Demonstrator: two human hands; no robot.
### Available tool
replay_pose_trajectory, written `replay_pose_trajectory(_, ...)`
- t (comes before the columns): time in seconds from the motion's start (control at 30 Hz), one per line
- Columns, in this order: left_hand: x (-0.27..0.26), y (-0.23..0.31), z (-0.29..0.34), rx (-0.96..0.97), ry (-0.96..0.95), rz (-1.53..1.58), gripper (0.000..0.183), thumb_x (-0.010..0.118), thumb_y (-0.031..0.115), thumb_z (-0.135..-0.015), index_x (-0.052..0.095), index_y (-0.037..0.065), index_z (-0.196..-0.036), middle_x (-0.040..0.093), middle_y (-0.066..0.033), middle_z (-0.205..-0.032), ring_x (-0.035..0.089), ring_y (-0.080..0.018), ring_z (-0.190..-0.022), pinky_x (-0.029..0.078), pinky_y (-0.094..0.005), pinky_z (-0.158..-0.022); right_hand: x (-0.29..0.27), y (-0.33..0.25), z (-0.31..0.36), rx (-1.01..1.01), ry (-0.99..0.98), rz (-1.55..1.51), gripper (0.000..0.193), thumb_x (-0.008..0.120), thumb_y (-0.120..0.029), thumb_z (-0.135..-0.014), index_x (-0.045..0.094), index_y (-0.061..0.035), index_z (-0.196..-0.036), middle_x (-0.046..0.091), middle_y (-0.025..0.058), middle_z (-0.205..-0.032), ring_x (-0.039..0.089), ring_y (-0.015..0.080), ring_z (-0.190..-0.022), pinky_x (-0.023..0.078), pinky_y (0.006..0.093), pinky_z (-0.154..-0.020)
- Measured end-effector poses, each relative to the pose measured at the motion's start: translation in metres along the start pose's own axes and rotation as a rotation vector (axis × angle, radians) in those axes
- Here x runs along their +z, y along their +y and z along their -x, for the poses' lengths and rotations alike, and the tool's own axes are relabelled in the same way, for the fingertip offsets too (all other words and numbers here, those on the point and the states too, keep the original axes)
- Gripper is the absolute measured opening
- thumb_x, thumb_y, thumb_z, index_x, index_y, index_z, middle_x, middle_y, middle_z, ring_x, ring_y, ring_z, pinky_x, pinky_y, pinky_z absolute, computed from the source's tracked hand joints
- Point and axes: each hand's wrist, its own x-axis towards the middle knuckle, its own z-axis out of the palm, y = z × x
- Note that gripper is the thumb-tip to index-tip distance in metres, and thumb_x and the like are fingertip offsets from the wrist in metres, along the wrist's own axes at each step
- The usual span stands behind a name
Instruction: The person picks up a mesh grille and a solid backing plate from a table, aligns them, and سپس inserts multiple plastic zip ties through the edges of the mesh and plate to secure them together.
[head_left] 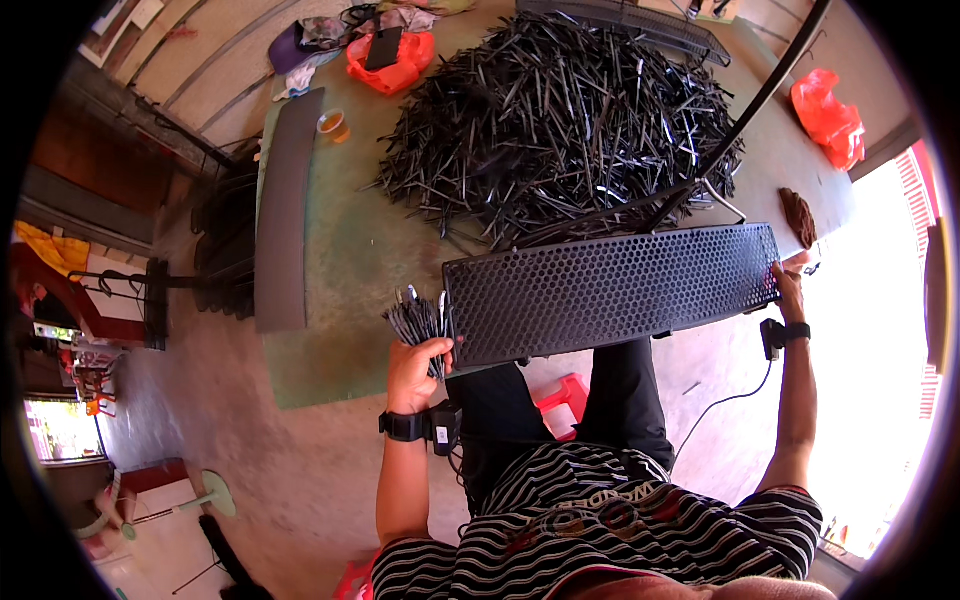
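A long black tray (610, 290) with a honeycomb of holes lies across the near edge of the table, above my knees. My right hand (790, 288) is closed on its right end. At its left end my left hand (412, 372) grips a bundle of thin black sticks (414, 322), some with pale shiny tips. The left thumb lies close to the tray's left edge; whether it touches is unclear. Beyond the tray rises a large heap of similar black sticks (550, 130). Both wrists wear black straps with small boxes.
A black rod (745, 120) slants over the heap's right side. Left of the heap are an orange cup (334, 126), a red bag (405, 72) and a long grey board (284, 215). A black mesh tray (645, 28) stands behind; a brown cloth item (797, 217) lies right.
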Motion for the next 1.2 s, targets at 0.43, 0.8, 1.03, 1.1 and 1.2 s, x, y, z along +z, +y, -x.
replay_pose_trajectory(0.43,0.000,-0.013,0.009,0.093,0.074,0.193,0.005,0.064,-0.004,-0.067,0.061,-0.008,-0.069,0.061,-0.0140,-0.065,0.055,-0.0172,-0.048,0.042,-0.0274,-0.041,0.078,-0.311,0.234,-1.333,-0.468,0.152,0.027,0.055,-0.006,-0.080,0.054,0.0029,-0.105,0.058,0.0186,-0.099,0.055,0.0329,-0.096,0.044,0.0373,-0.082)
replay_pose_trajectory(0.8,-0.027,-0.022,0.046,0.029,-0.099,0.375,0.017,0.065,-0.004,-0.068,0.058,-0.005,-0.083,0.060,-0.0103,-0.070,0.058,-0.0203,-0.053,0.046,-0.0293,-0.044,0.291,-0.350,0.161,-1.222,-1.024,0.997,0.020,0.047,-0.004,-0.069,0.058,0.0071,-0.082,0.060,0.0199,-0.082,0.059,0.0347,-0.078,0.044,0.0421,-0.064)
replay_pose_trajectory(1.03,-0.010,-0.010,0.046,0.003,-0.103,0.397,0.019,0.066,-0.002,-0.068,0.058,-0.004,-0.085,0.060,-0.0095,-0.071,0.059,-0.0203,-0.055,0.046,-0.0298,-0.046,0.318,-0.357,0.208,-1.199,-0.789,0.419,0.040,0.045,-0.005,-0.068,0.060,-0.0037,-0.106,0.064,0.0150,-0.084,0.060,0.0296,-0.089,0.047,0.0378,-0.076)
replay_pose_trajectory(1.1,0.000,-0.005,0.043,0.010,-0.120,0.394,0.019,0.065,-0.002,-0.069,0.058,-0.005,-0.087,0.061,-0.0102,-0.072,0.059,-0.0206,-0.055,0.047,-0.0298,-0.046,0.311,-0.358,0.217,-1.159,-0.716,0.486,0.038,0.046,-0.006,-0.070,0.060,-0.0046,-0.105,0.064,0.0168,-0.085,0.060,0.0312,-0.088,0.047,0.0389,-0.076)
replay_pose_trajectory(1.2,-0.004,-0.009,0.043,0.038,-0.141,0.398,0.022,0.061,-0.001,-0.071,0.057,-0.004,-0.092,0.061,-0.0130,-0.081,0.059,-0.0223,-0.057,0.047,-0.0331,-0.046,0.272,-0.362,0.256,-1.296,-0.529,0.496,0.028,0.048,-0.009,-0.071,0.063,-0.0048,-0.095,0.061,0.0199,-0.083,0.059,0.0361,-0.080,0.048,0.0424,-0.069)
